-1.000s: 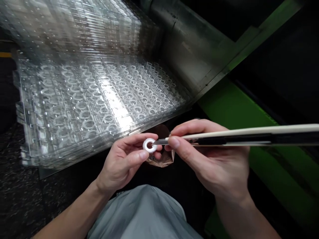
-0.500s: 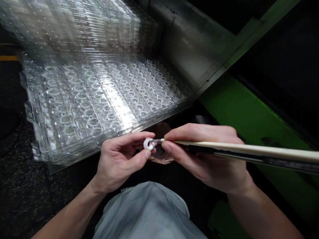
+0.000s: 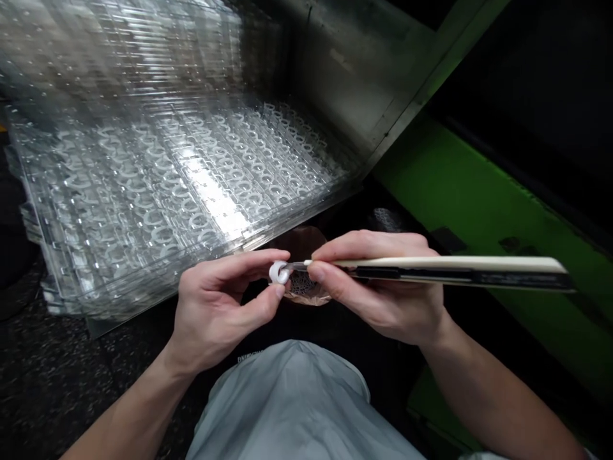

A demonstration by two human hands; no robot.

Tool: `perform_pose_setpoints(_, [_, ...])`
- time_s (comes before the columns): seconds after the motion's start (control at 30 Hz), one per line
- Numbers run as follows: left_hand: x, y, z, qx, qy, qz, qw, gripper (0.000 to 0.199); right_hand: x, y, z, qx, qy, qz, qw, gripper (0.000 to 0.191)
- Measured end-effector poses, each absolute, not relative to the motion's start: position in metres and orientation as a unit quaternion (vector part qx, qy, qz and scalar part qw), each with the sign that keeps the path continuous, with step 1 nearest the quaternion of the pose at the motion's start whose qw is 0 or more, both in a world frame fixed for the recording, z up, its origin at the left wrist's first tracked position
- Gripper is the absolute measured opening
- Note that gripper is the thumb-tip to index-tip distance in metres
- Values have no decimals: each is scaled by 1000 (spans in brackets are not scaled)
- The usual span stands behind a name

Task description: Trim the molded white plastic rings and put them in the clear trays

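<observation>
While the left hand point(image 3: 215, 313) pinches a small white ring point(image 3: 274, 273) near clear plastic trays point(image 3: 211, 191), the right hand point(image 3: 387, 291), fingertips closed, grips a slim pale-and-black tool point(image 3: 479, 263), its tip at the ring's opening, work that seemingly calls for steadiness.

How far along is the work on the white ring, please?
The left hand already grips the white ring. In hand: the right hand holds a slim tool, its tip at the opening. Left, probably: withdrawing that tip and releasing the ring, neither done yet.
</observation>
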State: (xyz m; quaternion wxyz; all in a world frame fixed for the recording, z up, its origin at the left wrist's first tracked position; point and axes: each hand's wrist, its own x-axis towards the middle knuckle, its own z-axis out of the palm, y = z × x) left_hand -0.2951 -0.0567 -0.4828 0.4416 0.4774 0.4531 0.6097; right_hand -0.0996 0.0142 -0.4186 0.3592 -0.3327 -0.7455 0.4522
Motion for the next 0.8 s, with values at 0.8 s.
perform_pose_setpoints(0.8, [-213,-37,-539,405,298,490,712,22,21,-56,-520,-579,-425,502,483,36])
